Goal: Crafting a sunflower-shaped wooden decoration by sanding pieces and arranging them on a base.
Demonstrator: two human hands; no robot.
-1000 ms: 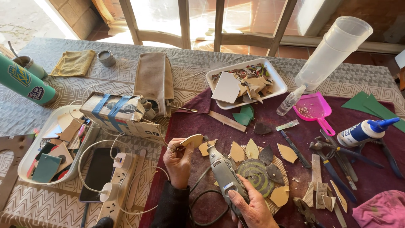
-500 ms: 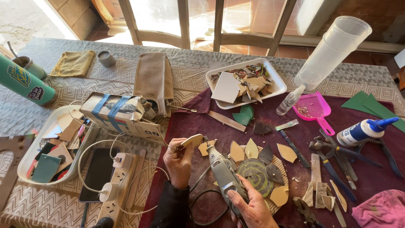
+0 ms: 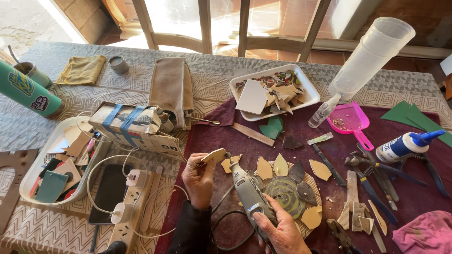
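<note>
My left hand (image 3: 199, 178) pinches a small tan leaf-shaped tile piece (image 3: 214, 155) and holds it up over the dark red cloth. My right hand (image 3: 282, 232) grips a grey corded rotary tool (image 3: 248, 193), with its tip touching the edge of that piece. Just right of the tool lies a round mosaic (image 3: 285, 193) with a green spiral centre, ringed by tan and dark petal-shaped pieces.
A white tray (image 3: 308, 98) of tile shards sits beyond the mosaic. Pliers, nippers (image 3: 372, 174), a glue bottle (image 3: 406, 145) and a pink dustpan (image 3: 353, 121) lie at right. A taped box (image 3: 134, 126), power strip (image 3: 129, 207), phone and a second tray (image 3: 35, 164) are at left.
</note>
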